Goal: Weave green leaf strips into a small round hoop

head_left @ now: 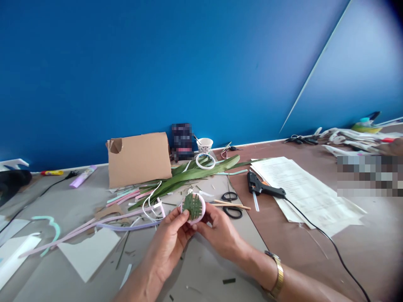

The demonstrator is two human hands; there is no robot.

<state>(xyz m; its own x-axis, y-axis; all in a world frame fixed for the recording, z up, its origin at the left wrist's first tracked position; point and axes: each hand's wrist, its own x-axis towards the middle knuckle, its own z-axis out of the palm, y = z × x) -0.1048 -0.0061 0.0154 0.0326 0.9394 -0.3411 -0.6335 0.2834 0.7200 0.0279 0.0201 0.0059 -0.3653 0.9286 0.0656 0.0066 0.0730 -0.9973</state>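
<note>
Nearest, a gold wristwatch (pixel 278 274) circles the right wrist, and a dark green scrap (pixel 229 281) lies on the grey surface (pixel 217 272) just left of that forearm. Beyond, both hands meet around a small pale-pink ring (pixel 203 206) filled with a woven green panel (pixel 193 204), tilted so its face shows. The left hand (pixel 173 235) lays its thumb against the panel's lower left edge, with its other fingers bent beneath — a light hold. The right hand (pixel 220 230) pinches the rim at the lower right, thumb and forefinger drawn close; its remaining fingertips are hidden.

The step in hand looks like settling or checking the weave inside the ring. The next move seems to call for a steady grip on the rim and gentle pressure on the strip ends, since some look loose at the edges.

Just past the right hand are two wooden sticks (pixel 237 205) and black-handled scissors (pixel 234 217). To the right, a glue gun (pixel 264 187) rests partly on printed sheets (pixel 302 193). Farther on lie long green leaves (pixel 185 179), with a white ring (pixel 206 168) among them — then a cardboard piece (pixel 138 161) and a patterned cup (pixel 205 147) near the blue wall (pixel 189 63).
</note>
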